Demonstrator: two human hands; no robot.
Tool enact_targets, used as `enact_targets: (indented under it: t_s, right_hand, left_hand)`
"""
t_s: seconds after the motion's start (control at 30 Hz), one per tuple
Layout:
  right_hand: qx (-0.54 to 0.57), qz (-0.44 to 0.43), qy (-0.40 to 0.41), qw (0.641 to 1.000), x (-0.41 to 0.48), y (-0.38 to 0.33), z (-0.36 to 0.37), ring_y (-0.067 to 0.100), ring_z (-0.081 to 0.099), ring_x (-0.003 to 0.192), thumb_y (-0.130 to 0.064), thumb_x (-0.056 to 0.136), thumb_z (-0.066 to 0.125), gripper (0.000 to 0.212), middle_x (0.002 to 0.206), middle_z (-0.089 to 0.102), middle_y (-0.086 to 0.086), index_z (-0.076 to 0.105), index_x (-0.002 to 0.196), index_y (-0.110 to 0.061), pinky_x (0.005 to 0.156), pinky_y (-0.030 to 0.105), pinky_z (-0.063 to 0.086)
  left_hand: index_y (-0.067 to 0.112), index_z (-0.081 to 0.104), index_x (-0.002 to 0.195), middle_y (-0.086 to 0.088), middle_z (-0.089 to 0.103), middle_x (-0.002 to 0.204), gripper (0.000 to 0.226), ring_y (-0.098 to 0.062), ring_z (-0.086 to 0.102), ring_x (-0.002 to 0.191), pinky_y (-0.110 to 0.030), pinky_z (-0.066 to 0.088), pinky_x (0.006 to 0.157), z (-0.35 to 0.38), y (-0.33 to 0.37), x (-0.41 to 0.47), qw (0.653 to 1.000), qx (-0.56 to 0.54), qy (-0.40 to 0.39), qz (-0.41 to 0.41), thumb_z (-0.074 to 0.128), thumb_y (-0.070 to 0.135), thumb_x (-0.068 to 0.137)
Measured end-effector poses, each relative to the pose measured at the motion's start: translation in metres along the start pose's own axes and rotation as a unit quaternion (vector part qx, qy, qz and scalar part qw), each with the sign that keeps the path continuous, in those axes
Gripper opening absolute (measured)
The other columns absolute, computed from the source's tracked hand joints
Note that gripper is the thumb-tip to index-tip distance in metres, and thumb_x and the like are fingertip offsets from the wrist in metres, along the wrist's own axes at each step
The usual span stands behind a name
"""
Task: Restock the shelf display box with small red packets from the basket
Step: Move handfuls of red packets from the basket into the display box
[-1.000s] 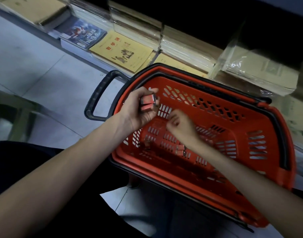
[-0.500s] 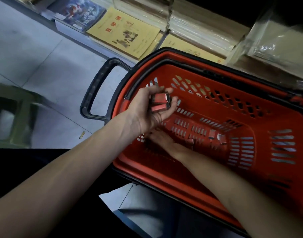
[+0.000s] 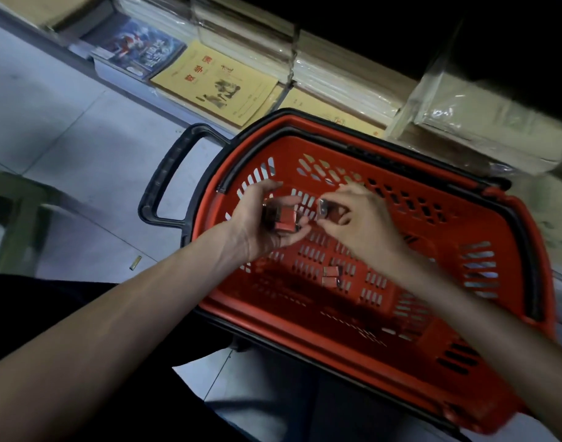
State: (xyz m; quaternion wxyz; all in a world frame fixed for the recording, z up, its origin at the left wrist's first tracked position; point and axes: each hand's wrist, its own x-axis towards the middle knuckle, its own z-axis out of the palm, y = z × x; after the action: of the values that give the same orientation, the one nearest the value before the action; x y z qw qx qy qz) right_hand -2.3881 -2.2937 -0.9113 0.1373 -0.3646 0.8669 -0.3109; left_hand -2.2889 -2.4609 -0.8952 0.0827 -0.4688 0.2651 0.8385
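Note:
A red plastic basket (image 3: 512, 237) with black rim and handles sits on the floor in front of me. My left hand (image 3: 260, 224) is cupped palm-up over the basket's left end and holds a small stack of red packets (image 3: 284, 218). My right hand (image 3: 359, 218) is just to its right and pinches one more small red packet (image 3: 325, 209) between thumb and fingers. Two or three loose red packets (image 3: 332, 275) lie on the basket's floor below my hands. The shelf display box is not in view.
A low shelf runs along the top with a yellow exercise book (image 3: 215, 82), a blue-covered book (image 3: 139, 47) and plastic-wrapped paper stacks (image 3: 337, 74). A green stool (image 3: 15, 218) stands at left on the grey tiled floor. A small brass-coloured object (image 3: 135, 263) lies on the tiles.
My right hand rose from the basket floor with a packet and came up beside my left hand. The view shifted slightly, and the left hand stayed over the basket holding its stack.

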Motion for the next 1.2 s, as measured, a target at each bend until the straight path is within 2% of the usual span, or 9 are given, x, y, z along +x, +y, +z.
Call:
enact_targets:
  t_s: [0.23,0.3,0.4,0.53,0.6,0.7,0.8,1.0,1.2]
  right_hand:
    - [-0.153,-0.061,-0.144,0.976,0.006,-0.071,-0.041,0.022,0.062,0.095,-0.015,0.08,0.074,0.037,0.104,0.058,0.002,0.071,0.116,-0.023,0.083,0.043,0.054]
    - [-0.038,-0.016,-0.122,0.992,0.004,-0.072,-0.046,0.021,0.067,0.091,-0.014,0.078,0.081,0.043,0.103,0.065,0.002,0.068,0.117,-0.021,0.081,0.043,0.059]
    - [0.189,0.008,-0.048,0.981,-0.009,-0.064,-0.065,0.011,0.072,0.095,-0.01,0.084,0.08,0.03,0.101,0.071,-0.002,0.066,0.111,-0.016,0.083,0.026,0.061]
    - [0.216,0.065,0.133,0.965,-0.022,-0.017,-0.077,0.017,0.07,0.087,-0.005,0.093,0.065,0.013,0.091,0.071,-0.001,0.069,0.1,-0.016,0.079,0.026,0.058]
    - [0.169,0.162,0.137,0.963,-0.026,0.023,-0.059,0.021,0.066,0.076,-0.003,0.09,0.06,0.018,0.078,0.069,-0.001,0.068,0.09,-0.019,0.069,0.032,0.052]
    - [-0.005,0.317,-0.045,0.947,-0.035,0.091,-0.007,0.022,0.068,0.087,-0.009,0.09,0.066,0.016,0.093,0.076,0.006,0.067,0.08,-0.022,0.076,0.028,0.05]
    - [-0.118,0.393,-0.13,0.903,-0.048,0.138,0.034,0.031,0.07,0.109,-0.034,0.091,0.065,0.024,0.117,0.073,0.012,0.074,0.106,-0.017,0.092,0.034,0.056]
    - [-0.159,0.444,-0.069,0.879,-0.042,0.17,0.092,0.039,0.05,0.122,-0.061,0.082,0.069,0.069,0.135,0.048,0.022,0.053,0.133,-0.019,0.097,0.04,0.048]
    - [-0.144,0.438,0.007,0.887,-0.035,0.181,0.108,0.04,0.049,0.123,-0.035,0.085,0.076,0.041,0.133,0.048,0.018,0.064,0.121,-0.02,0.094,0.042,0.052]
  left_hand:
    - [0.013,0.066,0.083,-0.008,0.065,0.075,0.036,-0.023,0.066,0.068,-0.042,0.059,0.072,0.034,-0.019,-0.015,0.997,0.015,-0.074,0.004,0.055,0.046,0.094]
    - [0.017,0.07,0.085,-0.003,0.068,0.078,0.036,-0.018,0.068,0.066,-0.035,0.06,0.067,0.038,-0.017,-0.016,0.994,0.011,-0.108,0.014,0.051,0.045,0.096]
    - [0.013,0.074,0.095,-0.005,0.072,0.091,0.03,-0.017,0.069,0.074,-0.031,0.061,0.063,0.04,-0.01,-0.018,0.987,-0.025,-0.156,0.015,0.055,0.036,0.098]
    - [0.009,0.068,0.085,-0.014,0.063,0.097,0.02,-0.019,0.063,0.076,-0.018,0.05,0.042,0.04,-0.005,-0.018,0.977,-0.081,-0.193,-0.028,0.059,0.023,0.095]
    - [0.009,0.065,0.074,-0.012,0.06,0.095,0.026,-0.016,0.062,0.068,-0.016,0.04,0.034,0.036,-0.007,-0.013,0.978,-0.076,-0.189,-0.039,0.057,0.023,0.095]
    - [0.01,0.06,0.064,-0.009,0.057,0.088,0.034,-0.014,0.058,0.061,-0.016,0.034,0.03,0.028,-0.013,-0.007,0.983,-0.043,-0.171,-0.052,0.055,0.024,0.095]
    - [0.011,0.061,0.064,-0.007,0.055,0.082,0.035,-0.012,0.055,0.058,-0.014,0.031,0.029,0.02,-0.018,-0.001,0.986,-0.024,-0.149,-0.07,0.053,0.026,0.096]
    - [0.01,0.068,0.069,-0.009,0.057,0.083,0.034,-0.013,0.055,0.057,-0.012,0.026,0.034,0.008,-0.027,0.014,0.99,0.017,-0.093,-0.103,0.054,0.028,0.094]
    - [0.008,0.07,0.069,-0.01,0.059,0.08,0.034,-0.014,0.054,0.055,-0.011,0.027,0.032,-0.001,-0.034,0.019,0.993,0.038,-0.041,-0.108,0.053,0.027,0.093]
